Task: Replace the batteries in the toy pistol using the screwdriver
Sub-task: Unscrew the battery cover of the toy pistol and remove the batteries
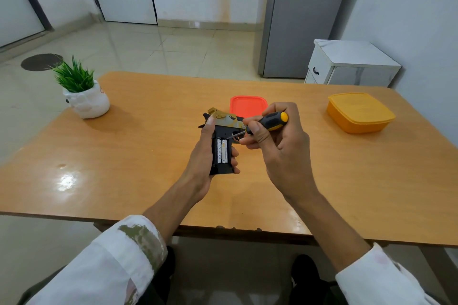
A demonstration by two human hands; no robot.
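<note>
Gripping black-and-gold toy pistol point(224, 122) in left hand point(205, 156) above orange wooden table point(148, 156), two silver batteries point(222, 151) exposed; holding black-and-yellow-handled screwdriver point(270, 121) in right hand point(280, 146), tip just above them; likely levering them out, needing gentle prying.

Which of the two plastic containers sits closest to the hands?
The red container, just behind the toy pistol; the yellow container stands apart, far to the right.
</note>
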